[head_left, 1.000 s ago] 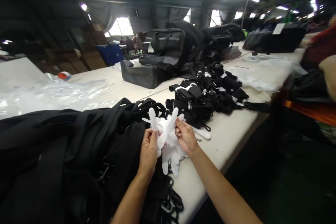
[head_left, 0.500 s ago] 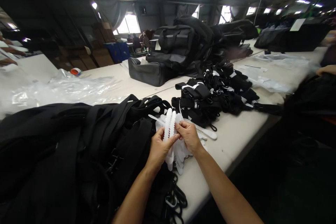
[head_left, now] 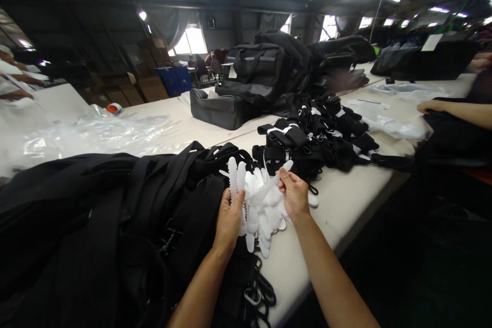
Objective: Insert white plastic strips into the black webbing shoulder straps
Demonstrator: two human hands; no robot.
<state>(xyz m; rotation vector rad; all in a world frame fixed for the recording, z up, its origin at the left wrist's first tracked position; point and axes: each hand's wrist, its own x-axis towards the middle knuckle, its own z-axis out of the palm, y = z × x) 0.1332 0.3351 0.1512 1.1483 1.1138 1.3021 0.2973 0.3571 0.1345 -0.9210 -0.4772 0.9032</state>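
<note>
My left hand (head_left: 228,220) is closed on a couple of upright white notched strips (head_left: 232,177) with rounded ends, its thumb across their front. Between the thumb and fingers of my right hand (head_left: 294,196) is another white notched strip (head_left: 286,165), tilted up to the right. Its lower end runs toward my left hand. Beneath both hands lies a loose pile of the same white strips (head_left: 265,223). Black strap-like fabric pieces (head_left: 154,200) are heaped beside my left hand, with black metal-looking hooks (head_left: 261,287) at their near end.
Bundled black straps (head_left: 323,133) with white bands lie beyond my hands. Black bags (head_left: 257,72) stand farther back. Clear plastic sheets (head_left: 88,130) and a tape roll (head_left: 114,108) are at left. At right, another person's arm (head_left: 457,111) reaches over black fabric.
My hands have moved apart. The right hand has drawn one white strip away to the right, while the left keeps its strips. Another person's arm at right has come farther into view.
</note>
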